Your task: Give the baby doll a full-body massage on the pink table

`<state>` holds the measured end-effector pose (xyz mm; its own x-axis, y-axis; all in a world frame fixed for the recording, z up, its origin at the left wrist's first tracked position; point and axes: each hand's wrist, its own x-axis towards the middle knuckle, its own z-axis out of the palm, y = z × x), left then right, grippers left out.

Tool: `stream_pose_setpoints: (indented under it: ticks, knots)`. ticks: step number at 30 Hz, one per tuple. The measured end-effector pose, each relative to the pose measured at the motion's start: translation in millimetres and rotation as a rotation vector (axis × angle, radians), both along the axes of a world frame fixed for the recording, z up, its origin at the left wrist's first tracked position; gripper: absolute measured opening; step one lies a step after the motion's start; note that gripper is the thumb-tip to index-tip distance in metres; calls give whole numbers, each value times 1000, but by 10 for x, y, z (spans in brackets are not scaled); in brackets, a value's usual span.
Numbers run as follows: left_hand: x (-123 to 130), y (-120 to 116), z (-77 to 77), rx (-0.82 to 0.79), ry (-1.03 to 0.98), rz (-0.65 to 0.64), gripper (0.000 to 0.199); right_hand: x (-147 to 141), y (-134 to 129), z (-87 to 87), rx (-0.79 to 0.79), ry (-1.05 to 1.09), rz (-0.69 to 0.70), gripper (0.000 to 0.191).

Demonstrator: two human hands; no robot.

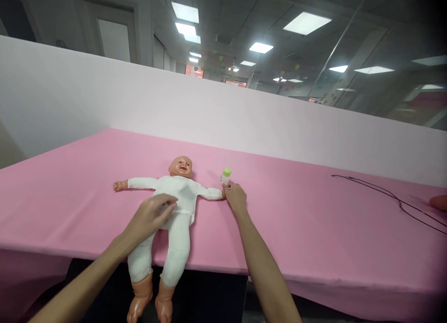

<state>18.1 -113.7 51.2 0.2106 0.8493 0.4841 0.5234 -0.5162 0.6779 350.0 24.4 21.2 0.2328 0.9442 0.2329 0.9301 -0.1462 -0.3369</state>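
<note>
The clock is read with its middle at the belly of the doll [184, 209] and with twelve o'clock pointing away across the pink tabletop [307, 225]. The doll is already laid flat on its back, so that much is done. Its head [180, 166] is pointed to twelve o'clock, its arms are spread wide to ten and two, and its feet [140, 297] are poked out past the near edge, between six and seven. White clothes [179, 248] are worn from neck to ankles, and nothing seems to be pulled off. The left hand [149, 215] is held over the belly, with loose, bent fingers, and nothing is seen to be held in it. The right hand [237, 197] is reached out to two o'clock, by the end of the doll's arm. A small bottle [224, 178] is seen right at its fingertips, standing almost upright with a slight lean. Whether the bottle is gripped, or only touched, cannot be told, as that spot is too small. The bottle is not opened yet: its green lid [227, 172] is on top. Off at three o'clock, well apart, a thin black cord [391, 194] is left untouched, and a brown, rounded thing [439, 202] is cut off by the picture's edge. A low white wall [223, 111] is seen at twelve o'clock.
</note>
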Motion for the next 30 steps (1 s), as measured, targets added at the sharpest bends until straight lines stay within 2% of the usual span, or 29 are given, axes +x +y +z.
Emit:
stream_pose_setpoints:
  ticks: [2,4,7,9,12,14,18,21,23,25,28,30]
  knots:
    - [-66,-368,-162,27,-18,28,22,5,9,-24,10,-24,4,33]
    - [-153,-708,-377,146,-7,63,24,3,9,-29,35,-45,21,31]
    - [-280,-1092,-674,301,86,142,48,-30,-1,-3,99,-63,89,29]
    - [-339,-1237,-800,385,170,142,62,-84,-8,18,143,-60,142,30]
    - [-375,-1298,-896,506,287,118,74,-192,-11,18,190,-36,194,30]
    - [-380,-1272,-934,554,340,113,75,-249,-12,-7,201,-18,226,27]
    - [-407,-1207,-1021,558,349,95,49,-272,-31,-59,211,10,280,23]
    - [-469,-1213,-1062,522,342,54,41,-235,-55,-50,237,32,273,24]
    - [-513,-1229,-1013,489,317,32,42,-203,-60,-11,259,47,263,24]
    - [-522,-1223,-860,457,253,17,39,-168,-46,52,287,64,248,26]
    - [-395,-1087,-436,365,126,-40,35,-101,9,178,360,90,213,30]
    - [-184,-859,-88,244,11,-117,35,-49,64,263,426,106,186,34]
